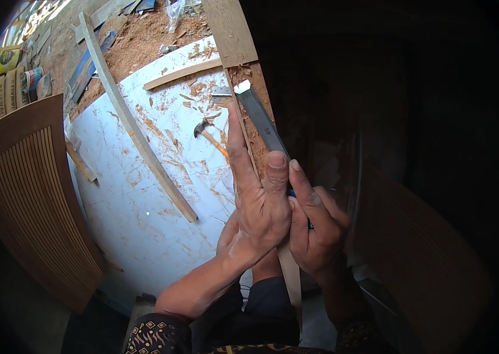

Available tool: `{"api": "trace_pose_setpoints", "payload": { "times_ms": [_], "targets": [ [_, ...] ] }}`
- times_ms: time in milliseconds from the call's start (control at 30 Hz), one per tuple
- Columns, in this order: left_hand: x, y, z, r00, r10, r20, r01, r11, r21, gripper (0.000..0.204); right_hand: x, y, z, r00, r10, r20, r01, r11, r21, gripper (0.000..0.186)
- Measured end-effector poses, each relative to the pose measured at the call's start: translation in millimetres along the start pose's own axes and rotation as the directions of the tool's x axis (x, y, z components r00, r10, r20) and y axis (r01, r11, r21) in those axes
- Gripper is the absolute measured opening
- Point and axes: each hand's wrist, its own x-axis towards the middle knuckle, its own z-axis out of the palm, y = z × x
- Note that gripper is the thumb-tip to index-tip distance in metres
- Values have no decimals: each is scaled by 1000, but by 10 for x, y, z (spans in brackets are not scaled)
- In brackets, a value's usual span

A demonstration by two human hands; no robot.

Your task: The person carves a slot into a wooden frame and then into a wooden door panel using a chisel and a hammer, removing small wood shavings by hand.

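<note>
A grey flat-bladed chisel (261, 121) lies at a slant along a wooden board or door edge (231, 32), its bright bevelled tip pointing away from me. My right hand (319, 227) is closed around its handle, of which only a bit of blue shows. My left hand (261, 206) is beside the blade with its index finger stretched along the wood's edge and its thumb upright over the chisel. The left hand's other fingers are mostly hidden. Under the blade the wood is rough and reddish, strewn with shavings. Left of the chisel tip is a metal hinge (221, 91).
A claw hammer (209, 137) lies on the white marbled surface (137, 212) among wood chips. A long wooden strip (128, 121) crosses it, with a shorter strip (181, 74) behind. A slatted wooden panel (31, 194) stands left. Farther off are sawdust (137, 44) and stacked bags (1, 97).
</note>
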Motion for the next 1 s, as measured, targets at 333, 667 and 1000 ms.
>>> {"api": "trace_pose_setpoints", "payload": {
  "times_ms": [333,667,1000],
  "targets": [
    [130,0,-57,997,-40,-61,19,951,-309,75,-238,-171,-163,989,137,-53,-134,989,66,44],
    [1597,72,-791,884,-132,-449,-49,928,-369,30,-489,-311,-163,941,338,-7,-331,924,192,51],
    [-290,-133,-330,983,-34,181,56,991,-118,102,-667,-239,55,996,76,-38,-74,996,45,45]
  ]
}}
